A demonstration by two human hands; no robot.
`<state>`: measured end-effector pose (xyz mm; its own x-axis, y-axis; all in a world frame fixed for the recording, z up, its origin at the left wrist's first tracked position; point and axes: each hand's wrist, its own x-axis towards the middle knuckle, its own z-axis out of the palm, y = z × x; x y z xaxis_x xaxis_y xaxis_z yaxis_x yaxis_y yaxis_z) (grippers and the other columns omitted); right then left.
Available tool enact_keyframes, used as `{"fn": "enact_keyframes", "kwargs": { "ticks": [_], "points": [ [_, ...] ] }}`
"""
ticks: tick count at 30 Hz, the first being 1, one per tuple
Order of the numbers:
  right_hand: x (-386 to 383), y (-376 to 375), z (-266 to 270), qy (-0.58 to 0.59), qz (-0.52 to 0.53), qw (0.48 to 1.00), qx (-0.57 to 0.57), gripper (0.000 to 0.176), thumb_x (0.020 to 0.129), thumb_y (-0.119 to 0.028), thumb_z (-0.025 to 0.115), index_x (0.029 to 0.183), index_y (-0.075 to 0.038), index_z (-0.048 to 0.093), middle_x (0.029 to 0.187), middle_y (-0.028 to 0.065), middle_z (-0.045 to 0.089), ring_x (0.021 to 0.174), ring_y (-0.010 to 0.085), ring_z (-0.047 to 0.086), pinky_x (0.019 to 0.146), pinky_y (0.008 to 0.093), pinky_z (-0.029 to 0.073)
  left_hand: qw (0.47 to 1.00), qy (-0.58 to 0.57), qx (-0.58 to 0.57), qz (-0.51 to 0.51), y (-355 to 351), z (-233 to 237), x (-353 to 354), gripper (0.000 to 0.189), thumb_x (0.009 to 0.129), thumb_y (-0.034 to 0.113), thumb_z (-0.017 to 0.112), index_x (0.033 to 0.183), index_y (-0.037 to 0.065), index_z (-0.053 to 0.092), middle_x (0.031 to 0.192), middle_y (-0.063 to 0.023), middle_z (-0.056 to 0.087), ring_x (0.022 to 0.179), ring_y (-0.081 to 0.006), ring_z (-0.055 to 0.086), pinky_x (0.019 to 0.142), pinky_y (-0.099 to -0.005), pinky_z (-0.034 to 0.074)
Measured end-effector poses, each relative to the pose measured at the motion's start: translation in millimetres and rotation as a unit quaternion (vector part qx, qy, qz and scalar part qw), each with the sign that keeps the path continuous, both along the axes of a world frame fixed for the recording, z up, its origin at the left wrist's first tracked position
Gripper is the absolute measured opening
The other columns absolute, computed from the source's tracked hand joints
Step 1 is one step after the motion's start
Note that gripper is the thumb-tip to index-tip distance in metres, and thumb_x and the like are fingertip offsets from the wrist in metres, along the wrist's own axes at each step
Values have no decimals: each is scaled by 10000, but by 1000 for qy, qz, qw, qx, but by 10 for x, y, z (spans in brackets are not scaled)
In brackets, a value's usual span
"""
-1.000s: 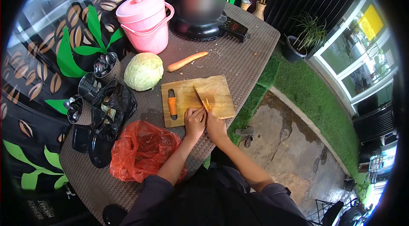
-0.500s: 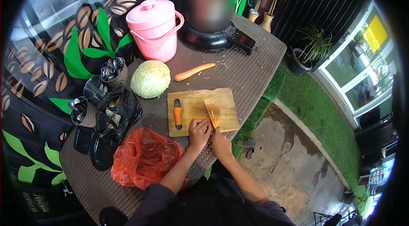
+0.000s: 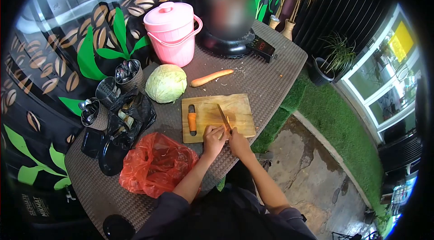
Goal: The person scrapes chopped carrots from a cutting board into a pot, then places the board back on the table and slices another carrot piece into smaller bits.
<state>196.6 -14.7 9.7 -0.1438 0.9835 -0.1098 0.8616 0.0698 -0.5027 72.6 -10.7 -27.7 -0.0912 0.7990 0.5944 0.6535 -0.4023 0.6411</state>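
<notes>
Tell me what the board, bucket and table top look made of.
Board: wood, matte tan, with visible grain streaks. Bucket: plastic, smooth pink with a slight sheen, moulded lid and handle. Table top: probably synthetic woven mat or wicker, matte brown with fine regular ribbing; the look leaves it open.

Brown woven table (image 3: 266, 75), wooden cutting board (image 3: 239, 106), cabbage (image 3: 166, 83), whole carrot (image 3: 211, 77), pink bucket (image 3: 174, 34), red bag (image 3: 156, 164)

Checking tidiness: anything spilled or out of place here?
Only small things: scraps lie strewn on the table beside the whole carrot, and one orange bit sits alone nearer the edge.
</notes>
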Motion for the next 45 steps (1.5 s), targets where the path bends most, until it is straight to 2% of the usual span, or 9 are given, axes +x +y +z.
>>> {"fn": "enact_keyframes", "kwargs": {
  "ticks": [4, 9, 15, 20, 22, 26, 30, 39, 45],
  "points": [
    [-69, -307, 4, -35, -43, 998, -26, 259, 936, -209, 503, 1067, 1, 425, 809, 294, 639, 751, 457, 646, 656, 546, 523, 1000, -15, -11, 10, -19, -35, -3, 174, 709, 5, 718, 881, -22, 726, 909, -120, 711, 828, -246, 607, 752, -337, 516],
    [-145, -269, -44, -35, -48, 998, -12, 246, 925, -184, 499, 1075, -6, 422, 774, 274, 643, 743, 443, 653, 632, 540, 529, 1000, -20, 7, 13, -9, -40, 0, 152, 709, 27, 714, 854, -15, 725, 890, -104, 711, 827, -242, 613, 760, -345, 510],
    [-31, 90, -27, 50, -23, 998, -24, 265, 926, -205, 502, 1028, 38, 466, 822, 332, 621, 823, 494, 620, 733, 552, 495, 1000, -12, 1, 8, -24, -8, 8, 129, 721, 38, 709, 839, -15, 712, 874, -110, 706, 855, -253, 621, 766, -356, 511],
    [-23, -76, 163, 6, -10, 998, -57, 267, 930, -219, 497, 1048, 17, 458, 869, 279, 652, 864, 450, 646, 778, 538, 512, 1000, -10, 13, 13, -44, -16, 1, 127, 735, 53, 706, 842, -14, 713, 870, -111, 705, 850, -259, 623, 769, -358, 513],
    [-84, -217, 110, -46, -41, 998, -30, 238, 910, -180, 511, 1045, 7, 455, 850, 270, 653, 844, 427, 662, 744, 528, 532, 1000, -16, -1, 13, -34, -35, 4, 122, 739, 53, 704, 839, -15, 715, 879, -111, 707, 853, -256, 623, 766, -355, 515],
    [-135, -239, 16, -39, -34, 999, 16, 198, 909, -159, 498, 1022, -1, 455, 799, 251, 656, 777, 399, 680, 654, 490, 562, 1000, -23, -2, 10, -53, -4, 6, 118, 735, 44, 704, 835, -17, 715, 889, -113, 709, 848, -254, 625, 764, -354, 517],
    [-175, -41, -31, -5, -51, 999, 5, 197, 905, -186, 516, 979, -10, 467, 827, 274, 647, 796, 444, 656, 687, 529, 534, 1000, -22, 2, 11, -32, 2, 22, 121, 729, 30, 703, 840, -17, 714, 902, -112, 709, 846, -253, 625, 768, -355, 516],
    [28, -195, -11, -45, -2, 998, 33, 226, 913, -190, 513, 1026, 0, 463, 810, 251, 663, 768, 407, 679, 647, 489, 557, 1000, -24, -13, 8, -20, -1, 15, 126, 742, 46, 710, 848, -21, 714, 897, -128, 705, 874, -270, 624, 788, -361, 512],
    [-115, -263, -28, -72, -41, 997, 5, 206, 891, -162, 531, 1000, -3, 459, 772, 223, 670, 711, 384, 683, 626, 480, 563, 999, -33, 0, 12, -21, -9, 2, 108, 725, 44, 712, 818, -12, 716, 867, -113, 708, 840, -253, 634, 767, -356, 515]
  ]
}}
